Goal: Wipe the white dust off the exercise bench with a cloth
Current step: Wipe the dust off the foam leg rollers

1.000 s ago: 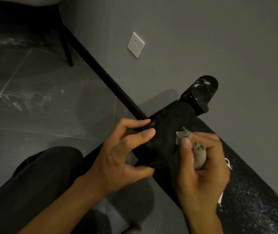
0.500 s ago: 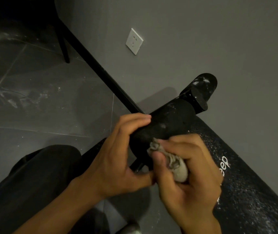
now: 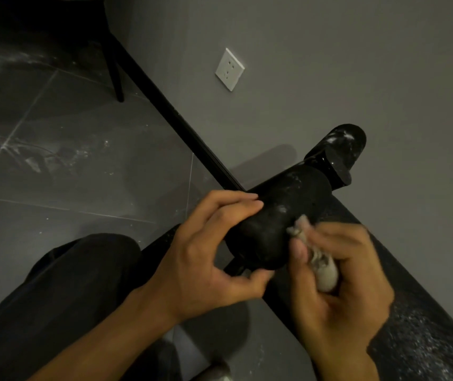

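In the head view, the left grip [image 3: 206, 259] sits just below centre, curled round the near end of the black foam roller [image 3: 283, 215] that juts from the exercise bench [image 3: 426, 339]. Its fingers lie over the top and its thumb underneath, steadying the roller. At about 4 o'clock from centre, the right grip [image 3: 343, 284] is closed on a balled grey cloth [image 3: 321, 268]. The cloth's crumpled tip touches the roller's flank, and the blur on this hand suggests a rubbing stroke. The step in hand looks like cleaning the roller, with the task far from finished. Pale smudges show on the roller toward 1 o'clock, white streaks mark the far roller end [image 3: 341, 152] beyond it, and the bench pad running down to 5 o'clock is thickly speckled with white dust. The next move probably calls for sliding the cloth up the roller toward 1 o'clock, with the left grip holding or turning the roller so that hidden sides come round. A cleaner face of the cloth may be needed before the long sweep over the pad.
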Available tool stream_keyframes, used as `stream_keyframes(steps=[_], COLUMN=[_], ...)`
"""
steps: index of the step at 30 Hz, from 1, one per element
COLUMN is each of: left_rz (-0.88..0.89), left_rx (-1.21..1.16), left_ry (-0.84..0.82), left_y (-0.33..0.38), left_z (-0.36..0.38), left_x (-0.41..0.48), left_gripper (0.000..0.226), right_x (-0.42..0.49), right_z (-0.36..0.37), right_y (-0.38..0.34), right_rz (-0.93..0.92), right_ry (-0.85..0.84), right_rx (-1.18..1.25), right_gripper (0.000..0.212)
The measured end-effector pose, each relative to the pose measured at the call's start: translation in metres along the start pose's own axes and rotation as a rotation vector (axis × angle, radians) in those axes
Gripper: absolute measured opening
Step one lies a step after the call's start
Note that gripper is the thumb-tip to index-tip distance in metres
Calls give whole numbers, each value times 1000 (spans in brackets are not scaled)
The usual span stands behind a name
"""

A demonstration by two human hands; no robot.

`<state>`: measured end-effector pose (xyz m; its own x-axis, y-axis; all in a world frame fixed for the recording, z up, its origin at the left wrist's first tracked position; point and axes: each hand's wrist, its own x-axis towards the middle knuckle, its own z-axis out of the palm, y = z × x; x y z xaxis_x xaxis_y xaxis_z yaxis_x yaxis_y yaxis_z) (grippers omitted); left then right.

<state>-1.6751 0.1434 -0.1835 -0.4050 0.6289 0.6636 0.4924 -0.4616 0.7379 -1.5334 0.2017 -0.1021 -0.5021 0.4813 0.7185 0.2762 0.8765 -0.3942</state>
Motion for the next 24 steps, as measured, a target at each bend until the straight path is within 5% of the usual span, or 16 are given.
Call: stream_keyframes(steps=[4,8,12,17,22,24], left_rz=[43,69,35,-57,-22,-3], left_rx=[1,35,32,24,-19,-2], left_ry=[-38,-128,-148,-95,-34,-20], left_y=[-1,0,4,6,5,4], left_z=[-2,-4,-5,-3,2,3], left_x=[1,4,4,4,2,1], left_gripper=[72,69,75,80,61,71], right_x=[-6,4,-5,4,-11,-5], right_z=[-3,-1,2,3,0,-1], right_y=[-4,5,-10,7,-6,4], right_rz=[-93,169,-53,238,-26,59], right_ry=[-78,68,-111,63,-100,-27], right_rx=[18,30,110,44,94,76], right_gripper=[8,8,7,11,14,10])
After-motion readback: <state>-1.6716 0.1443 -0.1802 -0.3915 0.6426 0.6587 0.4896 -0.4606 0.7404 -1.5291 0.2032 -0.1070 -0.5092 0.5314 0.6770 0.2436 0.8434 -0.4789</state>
